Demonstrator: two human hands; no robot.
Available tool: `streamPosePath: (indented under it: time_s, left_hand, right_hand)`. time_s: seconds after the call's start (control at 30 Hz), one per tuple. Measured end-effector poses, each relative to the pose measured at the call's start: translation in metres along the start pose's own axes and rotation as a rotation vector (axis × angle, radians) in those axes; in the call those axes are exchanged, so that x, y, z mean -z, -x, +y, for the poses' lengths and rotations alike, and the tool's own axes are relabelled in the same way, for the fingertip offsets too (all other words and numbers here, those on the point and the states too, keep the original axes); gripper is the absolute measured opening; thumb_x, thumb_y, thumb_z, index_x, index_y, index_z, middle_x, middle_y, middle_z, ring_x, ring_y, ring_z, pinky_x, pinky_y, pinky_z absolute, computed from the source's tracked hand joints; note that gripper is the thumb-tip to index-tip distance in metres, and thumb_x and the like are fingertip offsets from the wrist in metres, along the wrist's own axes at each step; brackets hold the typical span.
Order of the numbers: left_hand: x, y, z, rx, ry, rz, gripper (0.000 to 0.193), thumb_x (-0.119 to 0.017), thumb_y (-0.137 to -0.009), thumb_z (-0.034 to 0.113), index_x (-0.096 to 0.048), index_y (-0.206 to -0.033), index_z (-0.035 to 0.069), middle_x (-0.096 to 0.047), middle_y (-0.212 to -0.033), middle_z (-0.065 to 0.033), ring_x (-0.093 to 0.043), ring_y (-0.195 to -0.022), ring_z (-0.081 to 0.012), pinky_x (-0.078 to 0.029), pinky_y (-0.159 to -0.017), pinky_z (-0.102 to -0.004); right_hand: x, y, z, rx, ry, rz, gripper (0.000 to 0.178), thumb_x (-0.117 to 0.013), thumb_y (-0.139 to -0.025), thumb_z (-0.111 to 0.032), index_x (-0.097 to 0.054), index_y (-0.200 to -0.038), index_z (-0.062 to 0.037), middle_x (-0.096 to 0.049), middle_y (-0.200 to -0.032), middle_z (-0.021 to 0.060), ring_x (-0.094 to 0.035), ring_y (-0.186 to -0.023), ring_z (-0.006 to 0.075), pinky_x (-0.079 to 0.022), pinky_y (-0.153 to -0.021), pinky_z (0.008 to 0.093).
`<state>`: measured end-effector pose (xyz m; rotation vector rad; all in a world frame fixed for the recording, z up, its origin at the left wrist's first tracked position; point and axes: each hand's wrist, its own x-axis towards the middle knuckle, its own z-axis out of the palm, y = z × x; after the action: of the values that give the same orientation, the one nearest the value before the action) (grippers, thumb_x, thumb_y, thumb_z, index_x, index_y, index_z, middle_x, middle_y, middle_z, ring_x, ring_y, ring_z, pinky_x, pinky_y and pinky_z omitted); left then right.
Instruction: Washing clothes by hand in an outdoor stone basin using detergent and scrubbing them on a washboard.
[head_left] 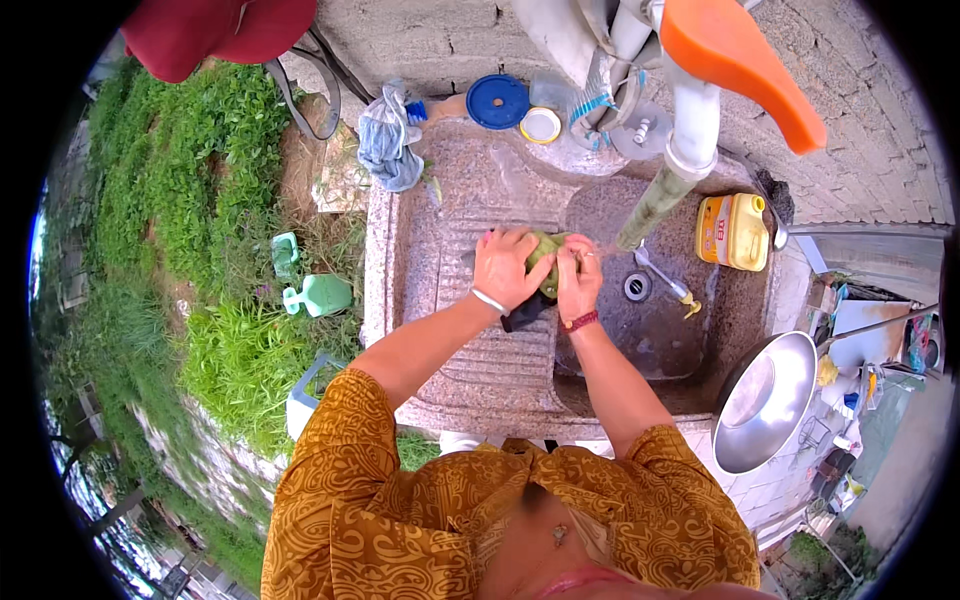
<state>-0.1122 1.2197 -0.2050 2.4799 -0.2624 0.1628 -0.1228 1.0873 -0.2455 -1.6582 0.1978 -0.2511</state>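
Observation:
Both of my hands are closed on a bunched olive-green and black cloth (545, 258) over the ribbed washboard part of the stone sink (470, 355). My left hand (508, 266), with a white band on its wrist, presses down on the cloth from the left. My right hand (578, 278), with a dark red bracelet, grips its right side. A black part of the cloth hangs out below, between the hands. Just right of my right hand is the lower end of a greenish-white pipe (655, 200), with what looks like water by it. The cloth's exact kind is hidden.
Inside the basin lie a drain (637, 287) and a brass-tipped tap (688, 300). A yellow jug (733, 232) stands at its right edge, a steel bowl (765, 402) at the lower right. A blue-grey rag (390, 140) and a blue lid (498, 102) rest along the back. An orange piece (745, 65) overhangs.

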Motion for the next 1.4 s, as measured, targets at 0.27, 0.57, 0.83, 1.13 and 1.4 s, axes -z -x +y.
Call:
streamPosePath:
  time_s: [0.27,0.57,0.83,1.13,1.4]
  left_hand:
    - [0.02,0.022,0.005,-0.238,-0.079,-0.007,0.027,-0.062,-0.062,0.028,-0.063,-0.083,0.012,-0.052,-0.093,-0.0102,-0.049,-0.082,-0.0311,-0.035,-0.071,-0.0432]
    - [-0.003,-0.03,0.0,0.258,-0.005,0.051,0.048,-0.055,-0.083,0.047,-0.051,-0.105,0.004,-0.058,-0.098,-0.0168,-0.051,-0.094,-0.0365,-0.036,-0.081,-0.0485]
    - [0.021,0.042,0.002,-0.075,-0.039,-0.17,0.016,-0.057,-0.066,0.023,-0.064,-0.076,0.013,-0.057,-0.092,-0.01,-0.052,-0.092,-0.0278,-0.034,-0.076,-0.0462]
    - [-0.008,-0.027,-0.01,0.186,-0.122,0.081,0.041,-0.048,-0.085,0.045,-0.069,-0.092,0.011,-0.06,-0.111,-0.0139,-0.049,-0.107,-0.0329,-0.034,-0.09,-0.0484]
    - [0.025,0.028,-0.01,-0.173,-0.055,0.032,0.015,-0.057,-0.075,0.019,-0.065,-0.068,0.009,-0.054,-0.077,-0.0051,-0.051,-0.079,-0.0269,-0.036,-0.072,-0.0435]
  right_hand:
    - [0.0,0.014,-0.017,0.322,0.396,-0.117,0.009,-0.059,-0.073,-0.006,-0.051,-0.072,-0.0016,-0.056,-0.086,0.0141,-0.051,-0.086,0.0342,-0.04,-0.077,0.0442]
    - [-0.013,-0.034,-0.028,0.0,0.155,-0.051,0.027,-0.055,-0.08,-0.01,-0.054,-0.106,-0.0061,-0.057,-0.096,0.0152,-0.054,-0.096,0.0311,-0.041,-0.085,0.0378]
    - [0.006,0.026,-0.03,0.499,0.447,-0.221,0.006,-0.055,-0.07,-0.01,-0.052,-0.069,-0.005,-0.054,-0.077,0.0117,-0.05,-0.078,0.0342,-0.04,-0.07,0.0447]
    - [-0.019,-0.041,-0.03,0.22,0.371,-0.148,0.014,-0.055,-0.081,-0.014,-0.059,-0.077,-0.0013,-0.06,-0.091,0.0153,-0.055,-0.083,0.0342,-0.044,-0.077,0.0418]
    - [-0.012,0.018,-0.04,0.478,0.508,-0.202,0.013,-0.058,-0.074,-0.012,-0.053,-0.064,-0.0071,-0.054,-0.074,0.009,-0.054,-0.08,0.0295,-0.044,-0.071,0.0434]
